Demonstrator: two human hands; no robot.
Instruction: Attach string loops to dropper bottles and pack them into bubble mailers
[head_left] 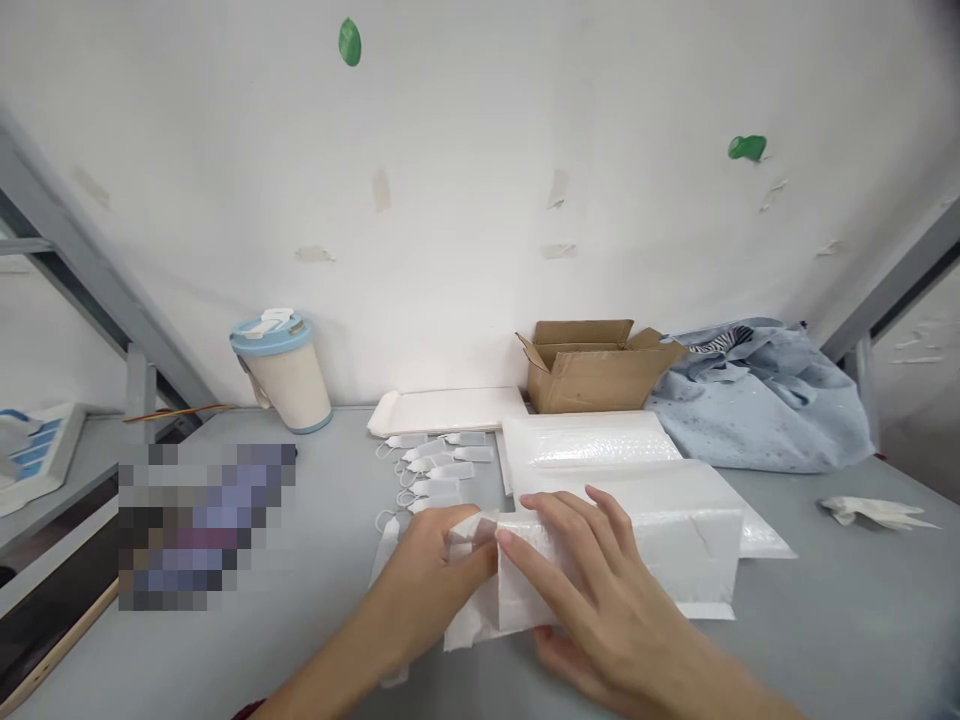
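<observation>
A white bubble mailer lies across the front of the table, its near-left end lifted. My left hand is closed on that end, thumb and fingers pinching its folded edge. Spread over the upper face, the fingers of my right hand press on the mailer while the thumb is below it, so the mailer is gripped between them. What is inside the mailer, if anything, cannot be seen. Behind it lie more white bubble mailers. Several small translucent white pieces with string loops lie left of them, beyond my left hand.
At the back stand a cream tumbler with a blue lid, a flat white package and an open cardboard box. A light blue cloth bundle and a crumpled white scrap are on the right. A pixelated object lies left.
</observation>
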